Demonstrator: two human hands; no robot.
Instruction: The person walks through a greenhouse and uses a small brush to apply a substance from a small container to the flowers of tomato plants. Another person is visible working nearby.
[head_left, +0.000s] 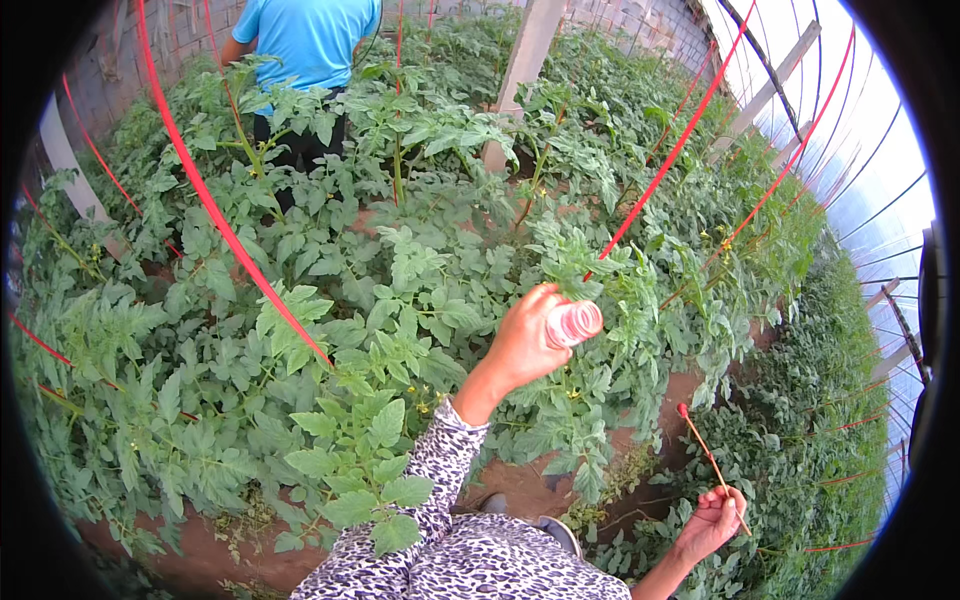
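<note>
My left hand (529, 341) is closed around a small clear bottle (576, 324) with an open mouth and red-tinted contents. It reaches out among the leaves of a tomato plant (581, 247) tied to a red string (675, 142). Down at the lower right, my right hand (712, 521) pinches a thin wooden stick (709, 454) between thumb and fingers. The stick's far end carries a red tip (682, 409), pointing up and to the left, apart from the bottle. Small yellow flowers (424, 405) show on the plants near my left forearm.
Red strings (225, 217) rise from the tomato rows on both sides. A person in a blue shirt (307, 41) stands among plants at the back. Concrete posts (525, 67) lean between rows. Bare soil (517, 484) lies by my shoes, and a brick wall (630, 26) closes the far side.
</note>
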